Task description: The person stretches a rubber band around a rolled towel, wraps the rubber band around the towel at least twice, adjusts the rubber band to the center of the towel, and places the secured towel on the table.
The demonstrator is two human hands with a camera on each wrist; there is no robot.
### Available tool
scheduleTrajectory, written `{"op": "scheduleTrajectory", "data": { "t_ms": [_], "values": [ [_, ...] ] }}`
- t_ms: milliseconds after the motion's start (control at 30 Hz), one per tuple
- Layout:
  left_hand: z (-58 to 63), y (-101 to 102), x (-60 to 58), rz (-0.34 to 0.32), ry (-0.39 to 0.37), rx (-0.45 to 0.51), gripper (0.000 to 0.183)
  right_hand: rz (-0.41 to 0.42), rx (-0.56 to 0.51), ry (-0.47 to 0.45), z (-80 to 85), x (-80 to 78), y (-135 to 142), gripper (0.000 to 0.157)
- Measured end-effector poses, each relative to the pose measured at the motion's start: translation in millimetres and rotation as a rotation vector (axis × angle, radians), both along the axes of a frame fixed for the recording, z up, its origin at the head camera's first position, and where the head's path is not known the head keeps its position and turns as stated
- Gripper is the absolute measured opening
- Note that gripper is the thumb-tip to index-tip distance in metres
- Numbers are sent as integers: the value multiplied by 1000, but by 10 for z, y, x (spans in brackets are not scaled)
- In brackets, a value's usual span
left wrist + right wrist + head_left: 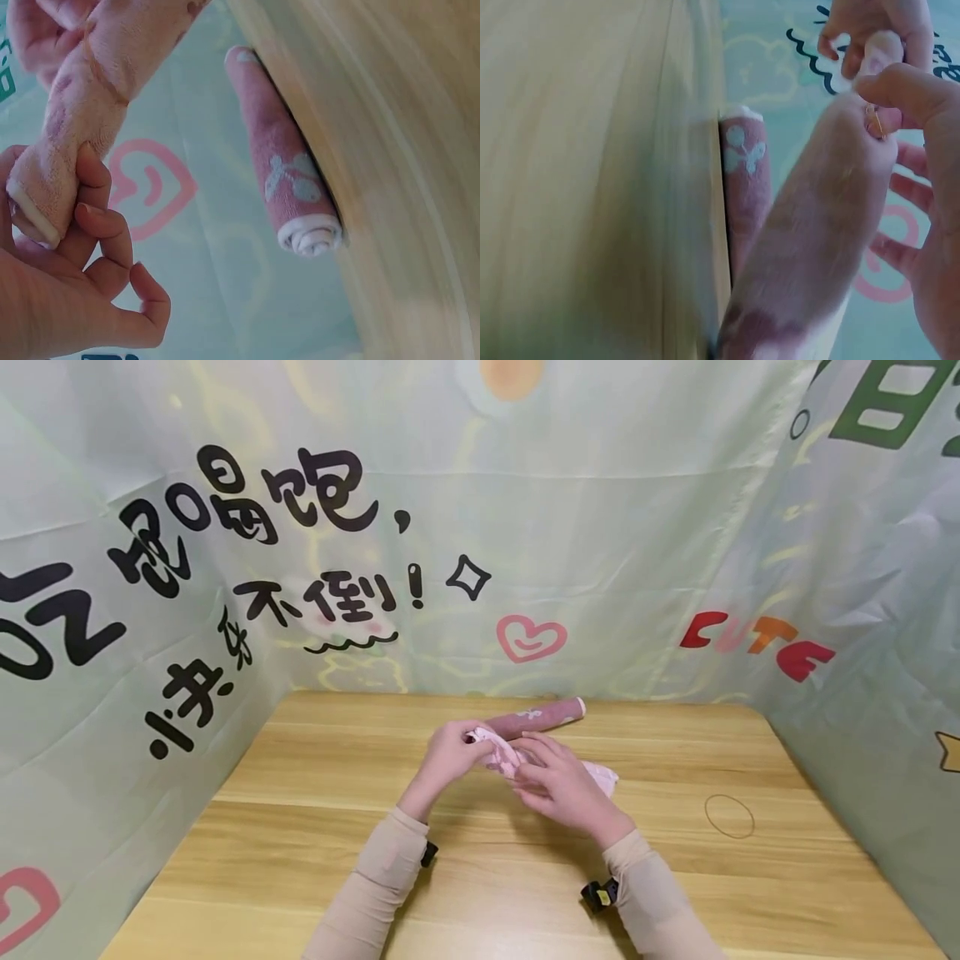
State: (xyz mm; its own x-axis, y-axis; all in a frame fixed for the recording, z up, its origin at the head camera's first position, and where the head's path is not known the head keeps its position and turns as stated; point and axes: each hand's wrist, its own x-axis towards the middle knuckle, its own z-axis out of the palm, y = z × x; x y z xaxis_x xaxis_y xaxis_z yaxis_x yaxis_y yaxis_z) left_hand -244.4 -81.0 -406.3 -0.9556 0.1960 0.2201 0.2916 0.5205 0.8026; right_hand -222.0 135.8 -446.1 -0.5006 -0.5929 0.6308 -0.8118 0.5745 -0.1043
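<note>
Both hands hold a light pink rolled towel [94,105] above the table. My left hand [448,756] grips one end, with the white hem [31,214] showing between thumb and fingers in the left wrist view. A thin rubber band [103,71] circles the roll near its middle. My right hand [561,783] pinches the towel at the band with thumb and index finger, its other fingers spread alongside in the right wrist view. Beyond the hands lies a darker pink rolled towel [543,718] with a pale cherry-like pattern and a white end.
On the wooden table [300,827], a second thin rubber band [729,816] lies flat at the right. Printed fabric curtains [600,543] stand along the back and both sides. Each wrist wears a small black camera, such as the right wrist camera [600,895].
</note>
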Motion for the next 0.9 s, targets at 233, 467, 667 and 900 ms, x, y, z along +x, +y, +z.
{"op": "scheduleTrajectory", "data": {
  "t_ms": [233, 467, 667, 900],
  "values": [
    [58, -56, -28, 25, -37, 79, 10, -12, -21, 40, 6, -67, 164, 13],
    [66, -49, -37, -23, -68, 98, 8, -13, -87, -10, 17, -95, 195, 18],
    [31, -46, -57, -79, -65, 94, 12, -15, -85, -108, -7, -83, 122, 31],
    [3, -44, -58, -110, -81, 88, 17, -75, -48, -102, -40, -80, 88, 43]
  ]
}}
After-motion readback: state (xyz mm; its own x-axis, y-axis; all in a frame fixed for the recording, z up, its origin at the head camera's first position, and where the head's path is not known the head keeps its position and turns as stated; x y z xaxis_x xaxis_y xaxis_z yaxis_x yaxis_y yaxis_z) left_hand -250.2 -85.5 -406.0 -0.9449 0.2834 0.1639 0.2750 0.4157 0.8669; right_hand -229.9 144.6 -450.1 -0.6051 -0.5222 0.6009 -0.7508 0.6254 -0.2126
